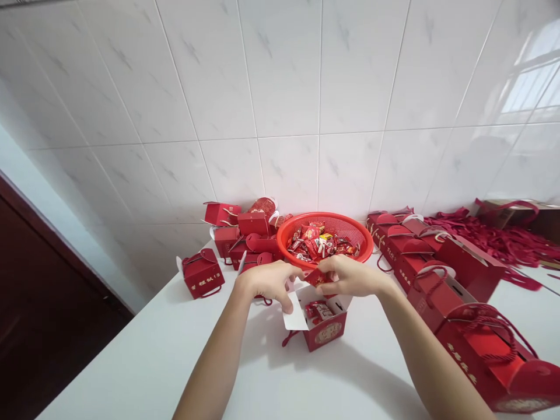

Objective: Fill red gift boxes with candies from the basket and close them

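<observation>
A small red gift box point(326, 333) stands with its top open on the white table, wrapped sweets point(318, 311) inside it. My left hand point(272, 284) is at the box's left side, its thumb pressed on a white inner flap point(296, 315) and its fingers curled above. Across the opening, my right hand point(347, 275) pinches a small red piece point(315, 277) between thumb and fingers. Whether that piece is a wrapped sweet or part of the box, I cannot tell. A red cord handle point(289, 337) hangs at the box's left.
Behind the hands sits a red plastic basket point(367, 236) of wrapped sweets. Several red boxes point(227, 239) cluster at left, one box point(202, 274) apart. A row of corded boxes point(441, 297) runs along the right. Dark red ribbons point(494, 236) lie heaped by the tiled wall point(289, 87).
</observation>
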### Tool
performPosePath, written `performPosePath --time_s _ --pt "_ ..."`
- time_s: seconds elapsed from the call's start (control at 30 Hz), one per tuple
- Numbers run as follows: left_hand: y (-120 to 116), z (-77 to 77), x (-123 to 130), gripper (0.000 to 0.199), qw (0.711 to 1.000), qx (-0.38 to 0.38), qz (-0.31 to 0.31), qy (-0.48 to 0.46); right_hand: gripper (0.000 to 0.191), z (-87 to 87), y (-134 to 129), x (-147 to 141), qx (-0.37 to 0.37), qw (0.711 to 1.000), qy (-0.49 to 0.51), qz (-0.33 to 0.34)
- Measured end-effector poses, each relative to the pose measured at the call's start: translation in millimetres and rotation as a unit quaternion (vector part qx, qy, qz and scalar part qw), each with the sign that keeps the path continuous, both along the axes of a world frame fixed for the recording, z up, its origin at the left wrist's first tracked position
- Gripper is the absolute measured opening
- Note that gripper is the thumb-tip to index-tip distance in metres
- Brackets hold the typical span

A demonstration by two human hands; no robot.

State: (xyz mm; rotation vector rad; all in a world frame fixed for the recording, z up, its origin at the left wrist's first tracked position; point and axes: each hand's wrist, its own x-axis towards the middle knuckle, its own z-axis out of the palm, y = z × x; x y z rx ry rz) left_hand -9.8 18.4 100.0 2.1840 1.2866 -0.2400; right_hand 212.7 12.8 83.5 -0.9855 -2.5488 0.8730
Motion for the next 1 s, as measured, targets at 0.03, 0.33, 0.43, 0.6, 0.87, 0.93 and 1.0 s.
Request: performPosePath --time_s 0.03,0.33,0.43,0.6,0.87,0.93,1.0 --pt "0.7 -0.8 -0.4 0.079 1.000 0.003 -0.004 -0.002 0.012 0.4 -0.5 -0.9 -0.015 1.000 -0.007 0.012" --pt "0.7 -3.3 -2.9 0.084 1.000 -0.014 0.017 0.019 0.025 6.8 -1.4 11.2 0.026 0.998 -0.033 -0.054" --pt "-4.6 -0.2 -2.2 0.080 1.000 -0.002 0.014 0.012 0.022 15.1 -10.8 20.4 0.060 0.991 -0.065 -0.099" --pt "-20.5 6.0 2.8 0.069 1.000 0.019 -0.005 0.024 0.029 25.5 -29.9 30.7 0.065 0.986 -0.079 -0.133" --pt "-22.9 1.2 8.9 0.072 0.999 0.021 -0.023 0.039 0.023 28.7 -48.5 29.5 0.030 0.972 -0.139 -0.186" --pt "-22.3 1.4 7.9 0.075 0.999 0.019 -0.016 0.040 0.025 26.1 -54.4 27.0 0.016 0.980 -0.129 -0.151" --pt "-22.6 2.1 6.4 0.075 0.999 0.023 -0.016 0.038 0.028 19.1 -61.7 28.1 0.003 0.991 -0.097 -0.097"
